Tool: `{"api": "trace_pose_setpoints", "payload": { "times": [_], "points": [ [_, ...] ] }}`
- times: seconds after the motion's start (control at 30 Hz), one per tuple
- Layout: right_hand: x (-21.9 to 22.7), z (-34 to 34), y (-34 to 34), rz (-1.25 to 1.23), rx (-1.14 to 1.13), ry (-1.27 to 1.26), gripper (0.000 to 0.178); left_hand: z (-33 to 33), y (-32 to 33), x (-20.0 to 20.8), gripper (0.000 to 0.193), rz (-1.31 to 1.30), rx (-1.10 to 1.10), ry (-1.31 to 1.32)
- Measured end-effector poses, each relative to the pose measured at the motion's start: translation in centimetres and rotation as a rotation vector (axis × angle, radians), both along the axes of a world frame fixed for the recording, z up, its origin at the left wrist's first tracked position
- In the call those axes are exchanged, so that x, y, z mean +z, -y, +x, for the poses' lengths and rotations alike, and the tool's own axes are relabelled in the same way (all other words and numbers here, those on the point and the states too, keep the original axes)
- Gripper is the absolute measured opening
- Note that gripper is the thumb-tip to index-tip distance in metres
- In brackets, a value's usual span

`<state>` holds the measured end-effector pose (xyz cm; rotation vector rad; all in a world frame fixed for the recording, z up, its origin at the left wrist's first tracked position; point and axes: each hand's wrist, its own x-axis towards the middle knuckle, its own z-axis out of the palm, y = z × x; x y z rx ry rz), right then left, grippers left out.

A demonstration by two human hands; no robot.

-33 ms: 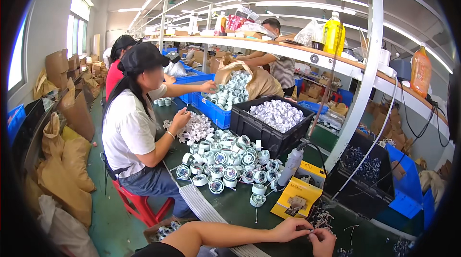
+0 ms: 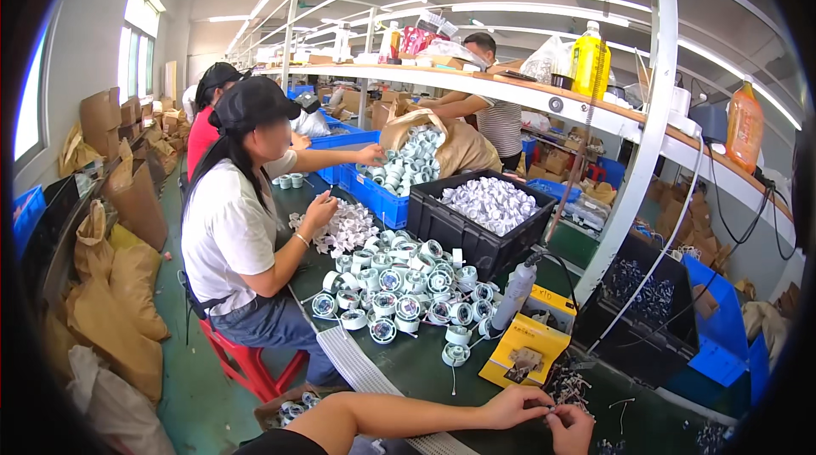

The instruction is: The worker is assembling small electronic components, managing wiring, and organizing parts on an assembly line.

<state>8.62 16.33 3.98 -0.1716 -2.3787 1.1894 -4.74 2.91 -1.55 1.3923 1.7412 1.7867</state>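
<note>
A small dark part (image 2: pixel 552 410), too tiny to make out clearly, sits between the fingertips of 2 bare hands low over a green workbench (image 2: pixel 425 370). The left hand (image 2: pixel 512 409) has its thumb and forefinger closed around the part; the right hand (image 2: pixel 571 433) meets it from the other side, fingertips drawn together, though whether both grip it cannot be told. Nothing has visibly shifted since the frame just before: both hands keep the same pose, leaving the work on the part at the same point. Just beyond lies a loose pile of small wired pieces (image 2: pixel 569 387), beside an open yellow box (image 2: pixel 510 340) and a pale bottle (image 2: pixel 515 295). Farther out, round white casings (image 2: pixel 408 285) are heaped before a black crate (image 2: pixel 435 226) full of white pieces. At left, a co-worker (image 2: pixel 234 213) in a dark cap sits by a scatter of white pieces (image 2: pixel 347 227), 1 arm stretched toward a blue bin (image 2: pixel 374 198).
</note>
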Motion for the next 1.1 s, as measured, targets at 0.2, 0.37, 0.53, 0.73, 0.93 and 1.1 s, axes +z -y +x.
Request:
{"api": "trace_pose_setpoints", "payload": {
  "times": [0.2,0.37,0.53,0.73,0.93,1.1],
  "points": [
    [-0.1,0.1,-0.2,0.087,-0.005,-0.01,0.012,-0.2,-0.3,-0.8,0.02,0.079,0.027,-0.167],
    [-0.6,0.1,-0.4,-0.007,-0.017,-0.028,0.012,0.0,-0.4,-1.1,0.021,0.058,0.04,-0.172],
    [-0.8,0.0,-0.5,-0.007,0.009,-0.048,0.009,-0.2,-0.4,-1.4,0.023,0.013,0.018,-0.111],
    [-3.7,-0.7,-1.9,-0.096,0.035,-0.017,0.01,-0.6,-0.9,-2.2,0.025,-0.012,0.038,-0.131],
    [-5.1,-1.2,-2.4,-0.087,0.04,-0.052,0.01,-0.7,-1.0,-2.4,0.025,-0.029,0.015,-0.019],
    [-3.9,-1.0,-1.9,-0.204,0.042,-0.029,0.01,-0.7,-1.0,-2.4,0.025,-0.063,-0.001,0.054]
  ]
}}
